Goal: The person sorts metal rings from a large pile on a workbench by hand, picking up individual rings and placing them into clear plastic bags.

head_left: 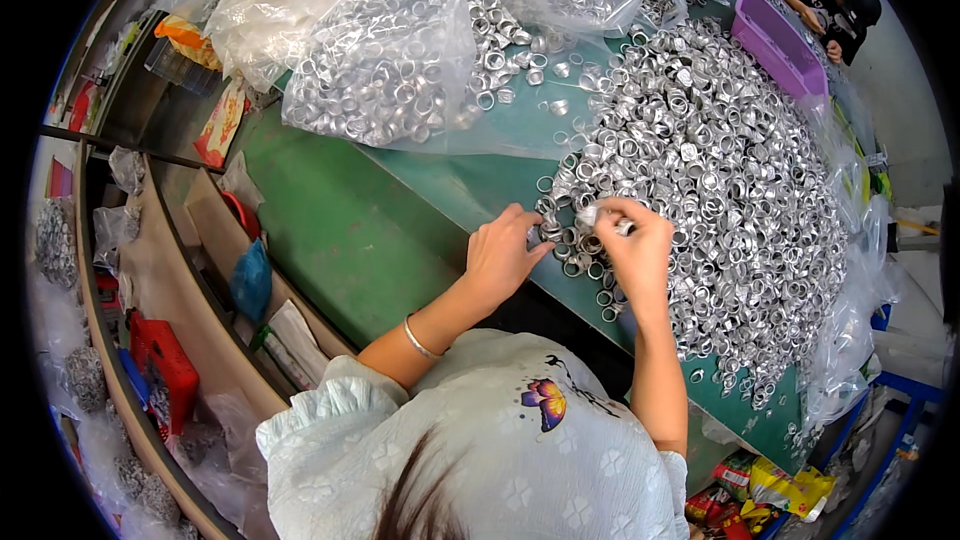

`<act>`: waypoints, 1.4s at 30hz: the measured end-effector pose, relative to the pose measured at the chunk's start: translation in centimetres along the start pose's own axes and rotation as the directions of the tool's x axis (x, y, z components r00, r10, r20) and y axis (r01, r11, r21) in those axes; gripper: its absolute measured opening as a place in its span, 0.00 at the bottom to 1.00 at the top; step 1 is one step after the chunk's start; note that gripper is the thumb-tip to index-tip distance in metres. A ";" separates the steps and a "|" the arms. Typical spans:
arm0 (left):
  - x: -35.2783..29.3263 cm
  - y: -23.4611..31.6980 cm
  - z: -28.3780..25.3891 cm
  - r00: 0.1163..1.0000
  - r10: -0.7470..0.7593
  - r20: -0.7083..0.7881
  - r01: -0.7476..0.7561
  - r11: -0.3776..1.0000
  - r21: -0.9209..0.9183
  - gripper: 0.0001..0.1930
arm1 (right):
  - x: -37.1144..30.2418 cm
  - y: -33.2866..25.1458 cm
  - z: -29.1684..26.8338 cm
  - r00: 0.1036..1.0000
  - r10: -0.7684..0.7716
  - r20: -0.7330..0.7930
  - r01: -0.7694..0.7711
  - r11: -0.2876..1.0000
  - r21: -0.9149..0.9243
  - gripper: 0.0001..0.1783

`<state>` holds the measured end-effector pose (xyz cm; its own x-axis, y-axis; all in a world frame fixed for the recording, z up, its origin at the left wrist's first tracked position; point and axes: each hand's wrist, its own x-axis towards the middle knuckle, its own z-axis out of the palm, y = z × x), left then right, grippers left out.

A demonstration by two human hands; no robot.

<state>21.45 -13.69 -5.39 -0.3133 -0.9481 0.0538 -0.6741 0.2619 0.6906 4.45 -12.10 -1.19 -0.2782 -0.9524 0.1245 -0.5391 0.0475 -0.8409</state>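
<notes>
A large heap of silver-coloured metal rings [715, 180] covers the right side of the green table. My left hand [497, 252] is at the heap's near left edge, thumb and forefinger curled around what looks like a silver ring [534, 237]. Just to the right, my right hand [638, 245] is closed over the heap's edge with silver rings [624, 227] showing at its fingers. How many rings it holds is hidden by the fingers. Loose rings [607, 300] lie on the table between and below my hands.
A clear plastic bag [380, 70] of rings lies at the back. Behind the heap stands a purple basket [780, 45]; a person in black [815, 0] is beyond it. Wooden shelves [190, 270] with a red basket [160, 370] run along the left. Colourful packets [775, 490] lie lower right.
</notes>
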 end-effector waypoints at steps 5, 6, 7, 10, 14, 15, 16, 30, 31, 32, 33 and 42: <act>1.1 -0.9 -0.2 0.997 -0.014 0.076 0.029 0.977 -0.213 0.17 | -0.1 1.3 -1.9 0.908 0.300 0.293 -0.414 0.533 0.738 0.08; 1.3 -1.1 -0.3 0.996 -0.009 0.087 0.035 0.953 -0.302 0.18 | -0.1 1.6 -2.1 0.902 0.248 0.353 -0.423 0.340 0.840 0.09; 1.5 -1.3 -0.5 0.986 -0.061 0.154 0.113 0.929 -0.353 0.18 | -0.2 1.7 -2.1 0.885 0.255 0.389 -0.449 0.254 0.857 0.09; 2.3 -1.1 -1.3 0.903 -0.199 0.381 0.378 0.789 -0.484 0.18 | -0.4 2.2 -2.0 0.840 0.230 0.492 -0.504 -0.009 0.864 0.12; 3.0 -1.8 -2.0 0.724 -0.172 0.668 0.680 0.346 -0.647 0.17 | -0.6 3.4 -1.2 0.848 0.233 0.476 -0.474 -0.070 0.878 0.13; 3.1 -2.4 -1.8 0.694 -0.113 0.712 0.717 0.200 -0.667 0.16 | -0.7 3.3 -1.2 0.857 0.199 0.476 -0.470 -0.080 0.879 0.13; 3.1 -2.7 -1.6 0.686 -0.067 0.724 0.726 0.134 -0.675 0.17 | -0.7 3.2 -1.3 0.863 0.166 0.477 -0.468 -0.090 0.879 0.14; 1.6 -4.4 -0.2 0.819 0.076 0.569 0.570 -0.230 -0.789 0.18 | 0.5 0.8 0.5 0.984 0.062 0.169 -0.142 0.843 0.518 0.11; 1.6 -3.8 -0.5 0.848 0.032 0.529 0.528 -0.142 -0.837 0.17 | 0.7 0.2 1.0 0.997 -0.044 0.070 0.027 0.973 0.227 0.13; 1.6 -2.5 -1.2 0.876 -0.007 0.482 0.481 -0.048 -0.875 0.17 | 0.9 -0.8 1.1 0.996 -0.055 0.072 0.066 0.986 -0.155 0.19; 1.6 -1.9 -1.6 0.902 -0.041 0.430 0.431 0.048 -0.901 0.16 | 1.1 -1.0 1.8 0.965 -0.257 0.058 0.259 0.890 -0.376 0.19; 0.9 -1.8 -1.6 0.888 -0.175 0.424 0.379 -0.243 -0.893 0.17 | 3.5 -1.4 3.4 0.893 -0.300 0.335 0.450 0.602 -0.659 0.04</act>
<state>23.41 -15.32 -5.46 -0.4441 -0.8117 -0.3792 0.6427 -0.5836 0.4964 6.94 -16.50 -1.42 0.1799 -0.9657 0.1873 -0.9740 -0.2015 -0.1031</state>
